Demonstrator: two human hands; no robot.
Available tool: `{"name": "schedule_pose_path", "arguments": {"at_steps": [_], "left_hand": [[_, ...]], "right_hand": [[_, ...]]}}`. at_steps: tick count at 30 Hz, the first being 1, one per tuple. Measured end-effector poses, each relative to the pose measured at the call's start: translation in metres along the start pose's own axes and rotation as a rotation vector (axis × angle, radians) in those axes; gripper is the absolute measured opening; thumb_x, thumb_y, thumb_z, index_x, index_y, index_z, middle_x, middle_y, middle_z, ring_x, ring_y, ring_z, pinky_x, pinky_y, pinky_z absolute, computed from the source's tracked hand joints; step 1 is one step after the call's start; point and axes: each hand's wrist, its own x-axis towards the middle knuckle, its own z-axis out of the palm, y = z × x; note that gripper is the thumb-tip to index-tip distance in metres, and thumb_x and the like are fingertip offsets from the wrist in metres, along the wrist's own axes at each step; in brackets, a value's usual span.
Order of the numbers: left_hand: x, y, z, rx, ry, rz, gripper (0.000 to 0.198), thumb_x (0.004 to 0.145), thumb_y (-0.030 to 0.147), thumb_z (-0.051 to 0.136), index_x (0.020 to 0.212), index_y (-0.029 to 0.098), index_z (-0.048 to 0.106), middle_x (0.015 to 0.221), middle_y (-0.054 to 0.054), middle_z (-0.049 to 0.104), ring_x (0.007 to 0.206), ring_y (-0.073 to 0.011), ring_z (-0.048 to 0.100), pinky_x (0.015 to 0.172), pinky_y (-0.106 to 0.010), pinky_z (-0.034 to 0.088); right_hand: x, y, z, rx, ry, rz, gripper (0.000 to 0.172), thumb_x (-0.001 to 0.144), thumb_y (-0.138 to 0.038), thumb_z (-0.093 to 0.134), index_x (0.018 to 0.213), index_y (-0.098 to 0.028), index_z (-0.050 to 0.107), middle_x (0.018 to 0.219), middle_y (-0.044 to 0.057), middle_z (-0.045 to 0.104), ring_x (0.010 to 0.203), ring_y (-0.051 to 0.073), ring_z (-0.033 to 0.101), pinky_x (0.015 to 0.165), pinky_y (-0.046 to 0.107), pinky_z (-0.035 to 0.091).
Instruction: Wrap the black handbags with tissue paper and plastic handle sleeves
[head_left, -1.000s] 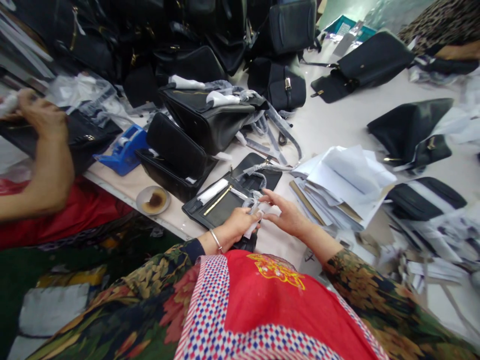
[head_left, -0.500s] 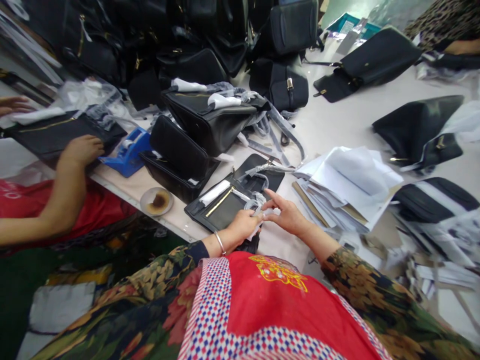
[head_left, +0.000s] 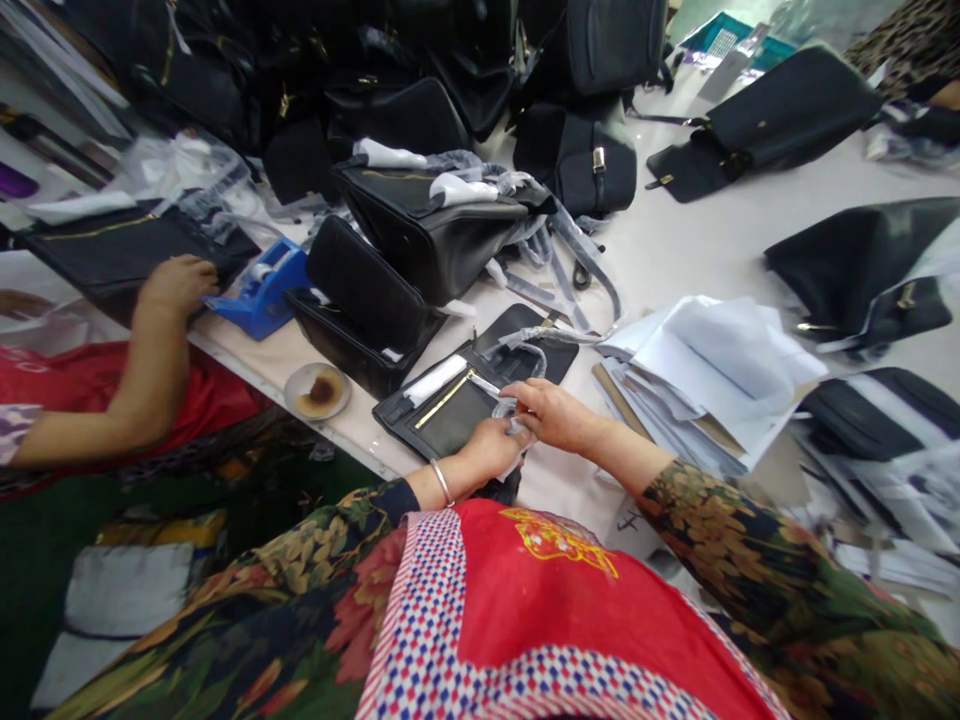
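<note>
A black bag (head_left: 459, 412) with a gold zipper lies flat before me, its flap spread to the far right. White wrapping covers a strip beside the zipper. Over the bag's right side, my left hand (head_left: 491, 449) pinches a strap wrapped in clear plastic (head_left: 513, 408). My right hand (head_left: 551, 413) meets it from the right, fingers bent in and closed on the same wrapped strap. The fingertips partly hide the strap's end.
Black bags (head_left: 431, 235) stand just beyond. A blue tape dispenser (head_left: 262, 290) and a small dish (head_left: 318, 391) with brown stuff sit left. To the right lies a paper stack (head_left: 712, 375). At far left a co-worker's hand (head_left: 180, 285) rests by another bag.
My right hand's fingers, spread before, have come down and closed at the wrapped strap near my left hand. The view has shifted slightly. The co-worker's other hand has left the bag's far end.
</note>
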Motion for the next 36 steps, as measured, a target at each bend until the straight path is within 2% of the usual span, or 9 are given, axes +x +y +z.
{"name": "schedule_pose_path", "arguments": {"at_steps": [5,9,13,16,23,31,36], "left_hand": [[0.0,0.001,-0.004,-0.001,-0.086,-0.05,0.019,0.086,0.03,0.064,0.073,0.016,0.064,0.052,-0.001,0.058,0.044,-0.0122,0.049,0.044,-0.023,0.033],[0.002,-0.005,-0.006,0.052,-0.114,-0.04,0.022,0.085,0.032,0.064,0.07,0.015,0.065,0.052,-0.002,0.059,0.041,-0.0111,0.046,0.04,-0.023,0.028],[0.004,-0.009,-0.006,0.083,-0.107,-0.056,0.021,0.082,0.034,0.067,0.072,0.015,0.066,0.055,-0.002,0.062,0.042,-0.011,0.048,0.038,-0.022,0.028],[0.004,-0.01,-0.007,0.066,-0.108,-0.046,0.024,0.082,0.036,0.067,0.071,0.015,0.065,0.055,-0.003,0.063,0.042,-0.0106,0.049,0.038,-0.021,0.027],[0.008,-0.014,-0.009,0.002,-0.151,-0.038,0.026,0.083,0.038,0.067,0.075,0.014,0.066,0.055,-0.002,0.063,0.041,-0.0098,0.048,0.039,-0.021,0.029],[0.001,-0.007,-0.012,-0.147,-0.235,-0.063,0.021,0.083,0.033,0.066,0.078,0.013,0.064,0.059,-0.003,0.063,0.042,-0.0082,0.049,0.041,-0.019,0.031],[-0.004,0.003,-0.014,-0.295,-0.27,-0.141,0.015,0.079,0.026,0.064,0.077,0.011,0.063,0.057,-0.003,0.062,0.044,-0.0099,0.053,0.044,-0.02,0.037]], "right_hand": [[-0.009,-0.01,0.001,-0.027,0.05,-0.102,0.037,0.083,-0.006,0.056,0.118,-0.016,0.056,0.078,0.005,0.066,0.079,0.022,0.057,0.076,0.034,0.046],[-0.016,-0.008,-0.002,0.001,0.03,-0.138,0.03,0.088,-0.01,0.055,0.117,-0.017,0.054,0.08,0.005,0.068,0.079,0.022,0.059,0.076,0.035,0.047],[-0.022,-0.003,-0.004,0.033,-0.024,-0.076,0.034,0.09,-0.013,0.058,0.123,-0.018,0.053,0.086,0.006,0.071,0.086,0.023,0.062,0.079,0.036,0.05],[-0.03,-0.003,-0.002,0.073,-0.016,-0.01,0.038,0.09,-0.014,0.059,0.127,-0.02,0.052,0.092,0.006,0.073,0.092,0.024,0.064,0.083,0.038,0.052],[-0.051,-0.011,0.013,0.085,0.119,0.025,0.052,0.089,-0.025,0.067,0.136,-0.022,0.045,0.106,0.009,0.073,0.097,0.027,0.066,0.085,0.044,0.055],[-0.06,-0.02,0.032,0.029,0.34,0.011,0.033,0.095,-0.022,0.058,0.127,-0.021,0.051,0.103,0.011,0.072,0.096,0.025,0.065,0.082,0.043,0.057],[-0.063,-0.023,0.035,0.043,0.38,0.052,0.024,0.096,-0.022,0.057,0.12,-0.023,0.057,0.102,0.01,0.072,0.094,0.024,0.065,0.082,0.042,0.058]]}}
